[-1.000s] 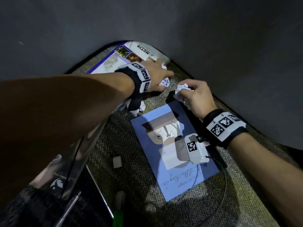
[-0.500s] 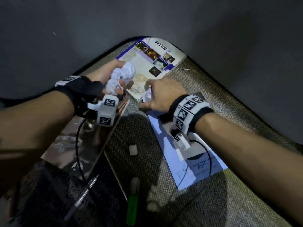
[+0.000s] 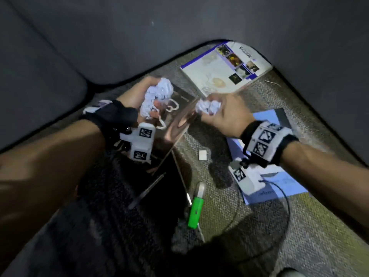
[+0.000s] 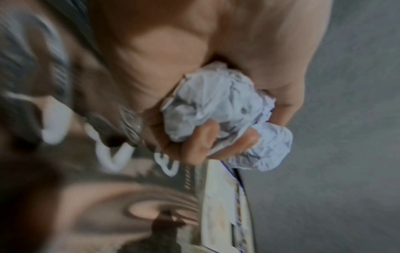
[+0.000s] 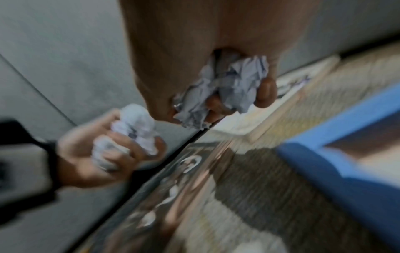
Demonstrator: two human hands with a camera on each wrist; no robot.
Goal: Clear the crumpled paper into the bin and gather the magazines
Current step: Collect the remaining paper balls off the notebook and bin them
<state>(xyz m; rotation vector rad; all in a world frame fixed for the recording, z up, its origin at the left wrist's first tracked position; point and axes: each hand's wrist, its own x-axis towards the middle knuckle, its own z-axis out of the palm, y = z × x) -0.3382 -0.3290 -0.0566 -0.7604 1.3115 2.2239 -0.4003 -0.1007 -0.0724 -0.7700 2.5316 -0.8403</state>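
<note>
A crumpled paper ball [image 3: 157, 97] is held in the left hand [image 3: 137, 96], fingers curled round it. Another paper wad [image 3: 208, 106] is squeezed in the right hand [image 3: 225, 114], above the carpet [image 3: 219, 206], w/ three magazines [image 3: 223, 66] lying below.

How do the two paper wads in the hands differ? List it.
1. The left wad is bigger, bulging out of the left hand; the right wad is smaller and sits mostly inside the right hand.
2. The left wad looks like two lumps; the right wad looks like one.
Shared: both are white crumpled paper, gripped by curled fingers and held off the carpet.
</note>
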